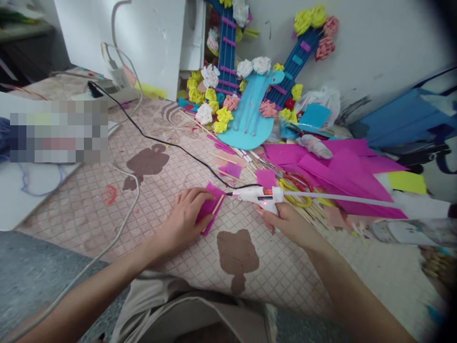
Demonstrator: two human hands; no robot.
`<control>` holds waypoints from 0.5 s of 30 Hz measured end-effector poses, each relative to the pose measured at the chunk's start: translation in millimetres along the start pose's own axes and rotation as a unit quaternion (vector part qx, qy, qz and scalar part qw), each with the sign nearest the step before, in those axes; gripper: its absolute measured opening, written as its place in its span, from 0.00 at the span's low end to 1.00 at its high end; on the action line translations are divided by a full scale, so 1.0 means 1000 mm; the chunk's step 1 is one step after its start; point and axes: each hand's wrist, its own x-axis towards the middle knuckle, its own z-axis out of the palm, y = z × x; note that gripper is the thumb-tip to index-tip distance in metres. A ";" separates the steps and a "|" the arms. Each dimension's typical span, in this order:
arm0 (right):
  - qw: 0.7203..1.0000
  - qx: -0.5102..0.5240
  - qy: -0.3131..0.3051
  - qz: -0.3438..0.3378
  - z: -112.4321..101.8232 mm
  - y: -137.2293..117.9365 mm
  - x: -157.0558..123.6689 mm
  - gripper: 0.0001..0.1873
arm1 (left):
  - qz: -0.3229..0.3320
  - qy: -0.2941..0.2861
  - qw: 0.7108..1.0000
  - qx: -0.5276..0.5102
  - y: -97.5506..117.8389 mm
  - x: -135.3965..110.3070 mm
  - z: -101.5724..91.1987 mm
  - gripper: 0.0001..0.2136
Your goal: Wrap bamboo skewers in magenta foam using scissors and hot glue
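The magenta paper lies on the patterned tablecloth, partly under our left hand, and reaches out past its fingertips toward the right. Our left fingers curl loosely over the paper, and the thumb lies by the thin wooden stick on top; we cannot tell whether they pinch it or only press down. Our right hand is wrapped round the handle of the white glue gun, whose nozzle points left, just beside the paper's far right corner. A long pale glue stick runs from its rear, beyond our right wrist.

Well beyond our right hand sits a white plastic bag, its contents hard to make out. To that hand's right lies a clear container; we cannot read what it holds. Our left palm hides part of the paper, and a blurred block masks something far left of our left hand.
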 end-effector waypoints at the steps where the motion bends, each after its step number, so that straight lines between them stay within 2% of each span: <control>1: 1.000 0.003 -0.002 0.000 0.000 0.001 0.000 0.21 | -0.002 0.001 1.000 0.001 0.000 0.000 0.000 0.14; 9: 0.999 0.032 -0.004 -0.008 -0.001 0.001 0.000 0.21 | 0.001 -0.015 0.999 -0.037 0.001 0.000 -0.007 0.13; 15: 0.999 0.044 0.007 -0.023 -0.002 0.008 0.000 0.23 | -0.006 -0.011 1.000 -0.020 0.004 0.000 -0.005 0.14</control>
